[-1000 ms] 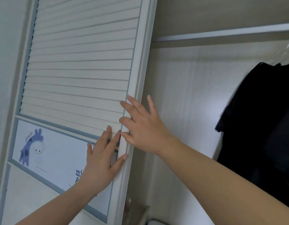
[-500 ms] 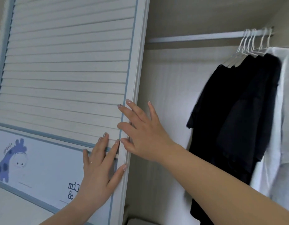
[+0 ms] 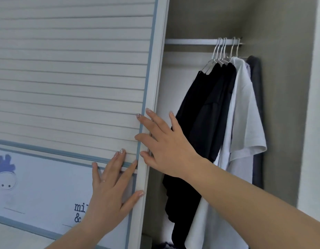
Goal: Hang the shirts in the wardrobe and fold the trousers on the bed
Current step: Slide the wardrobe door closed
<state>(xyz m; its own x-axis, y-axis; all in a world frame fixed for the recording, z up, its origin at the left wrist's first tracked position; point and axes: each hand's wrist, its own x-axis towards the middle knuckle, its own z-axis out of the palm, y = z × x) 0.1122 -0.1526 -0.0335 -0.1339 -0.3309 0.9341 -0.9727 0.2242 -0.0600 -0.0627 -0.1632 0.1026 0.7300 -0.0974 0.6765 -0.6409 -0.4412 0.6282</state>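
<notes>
I am looking from the head camera at a wardrobe [image 3: 285, 105] with grey-brown inside walls and a pale back wall. On the left its sliding door [image 3: 74, 78] is filling much of the picture. The door is showing white slats on its upper part and, lower down, a light panel with a blue cartoon animal [image 3: 4, 169] and some dark letters. A blue strip is running down the door near its right edge. Inside the wardrobe a white rail [image 3: 189, 41] is running across near the top. The shirts are hanging from it on thin white hangers [image 3: 221, 51], all bunched up at the right end. I am seeing black shirts [image 3: 206, 108] on the left of the bunch, a white shirt [image 3: 243, 112] just beside them, and a dark grey one [image 3: 256, 90] at the far right, close to the side wall. I am not seeing the trousers or the bed. My left hand [image 3: 110, 191] is lying flat on the door, its fingers straight and spread, pressing on the panel with the thumb [image 3: 136, 196] at the door's edge. A thin ring [image 3: 103, 180] is sitting on one finger. My right hand [image 3: 166, 146] is reaching in from the right with its fingers straight and spread too, and the fingertips [image 3: 140, 118] are touching the door's right edge. Neither hand is holding anything.
</notes>
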